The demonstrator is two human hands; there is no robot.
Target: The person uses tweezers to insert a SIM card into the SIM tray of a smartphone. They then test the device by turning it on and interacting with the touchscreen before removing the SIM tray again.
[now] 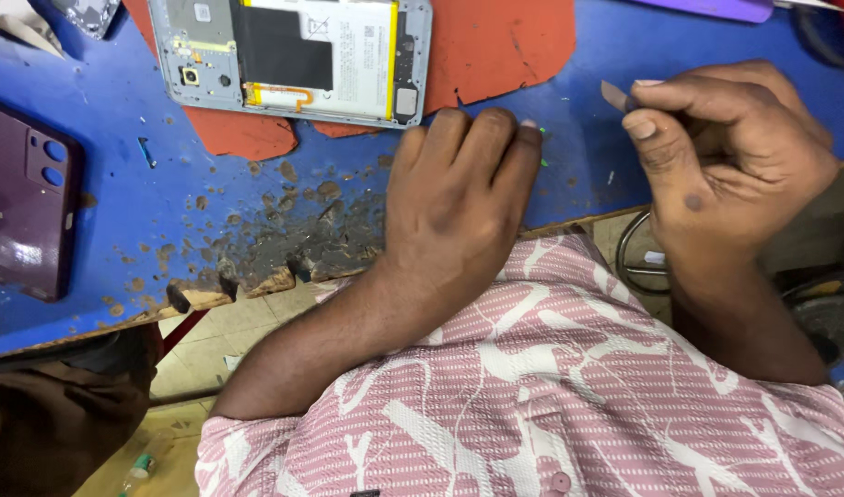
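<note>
Thin flat pick (615, 94) in right hand (730, 156)

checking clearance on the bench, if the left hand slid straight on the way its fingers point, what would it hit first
Most likely the opened phone, its lower edge just beyond the left hand and slightly to its left. Only bare blue table and red mat lie between; depth is hard to judge.

Open phone (293, 57) blocks bench (118, 202) beyond left hand (454, 198).

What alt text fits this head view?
A person's left hand rests fingers-down on a worn blue table below an opened phone, while the right hand pinches a thin flat tool. A purple back cover lies at left.
</note>
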